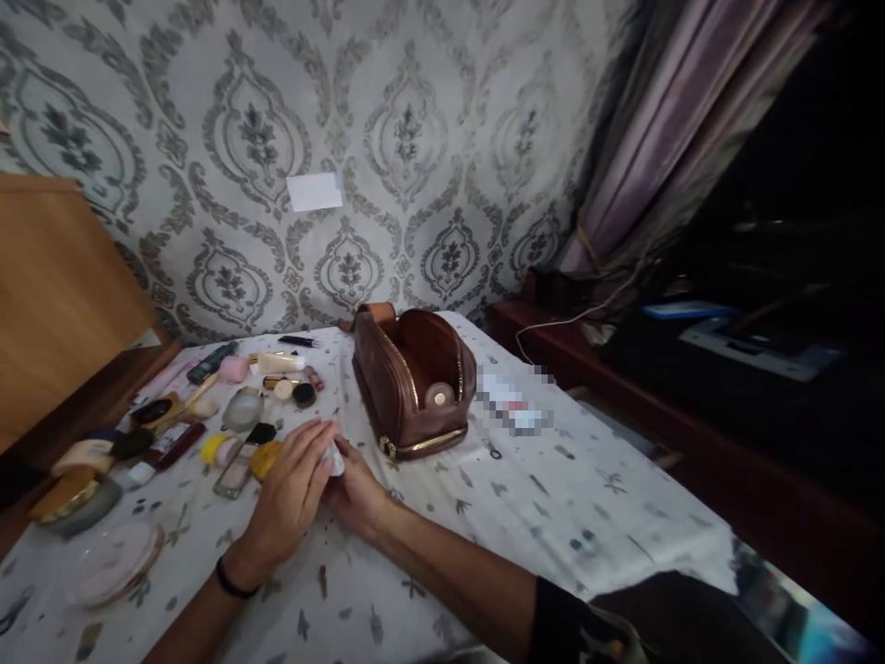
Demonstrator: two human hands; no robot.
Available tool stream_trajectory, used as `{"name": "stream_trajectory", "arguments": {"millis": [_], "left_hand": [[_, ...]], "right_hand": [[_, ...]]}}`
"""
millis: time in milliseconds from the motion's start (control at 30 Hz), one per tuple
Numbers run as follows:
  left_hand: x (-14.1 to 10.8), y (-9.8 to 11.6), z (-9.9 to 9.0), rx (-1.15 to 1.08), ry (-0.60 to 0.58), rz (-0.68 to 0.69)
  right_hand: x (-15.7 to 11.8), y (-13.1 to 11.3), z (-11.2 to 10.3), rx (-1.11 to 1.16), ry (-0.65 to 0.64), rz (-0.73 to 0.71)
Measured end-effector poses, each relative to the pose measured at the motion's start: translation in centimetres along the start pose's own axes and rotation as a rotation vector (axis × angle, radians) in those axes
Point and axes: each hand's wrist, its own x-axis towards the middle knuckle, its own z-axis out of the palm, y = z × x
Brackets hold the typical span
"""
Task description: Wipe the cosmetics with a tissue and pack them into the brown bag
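My left hand (pixel 294 484) and my right hand (pixel 359 493) meet above the cloth, in front of the cosmetics. Both are closed around a small white object (pixel 336 459). Most of it is hidden by my fingers, so I cannot tell its kind. Just beyond and to the right, a brown leather toiletry bag (pixel 377 392) stands unzipped with its top gaping. Left of my left hand lie a yellow item (pixel 266 459), a square glass bottle (pixel 236 475) with a black cap and a small yellow-lidded jar (pixel 219 450).
Several cosmetics cover the left side, among them a frosted jar (pixel 243 409), a cream tube (pixel 280 361), a wooden brush (pixel 186 401) and a round compact (pixel 114 563). A pixelated item (pixel 515 401) lies right of the bag. A wooden cabinet (pixel 62 295) borders the left.
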Motion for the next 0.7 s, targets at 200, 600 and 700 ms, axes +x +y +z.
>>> {"name": "stream_trajectory", "arguments": {"millis": [200, 600, 700], "left_hand": [[0.2, -0.6, -0.6, -0.061, 0.044, -0.093], [0.8, -1.1, -1.8, -0.181, 0.068, -0.335], [1.0, -1.1, -2.2, -0.228, 0.066, -0.424]], "right_hand": [[-0.5, -0.8, -0.4, -0.129, -0.08, -0.02], [-1.5, -1.5, -0.4, -0.647, -0.222, -0.167], [-1.8, -1.6, -0.3, -0.713, -0.213, -0.182]]}}
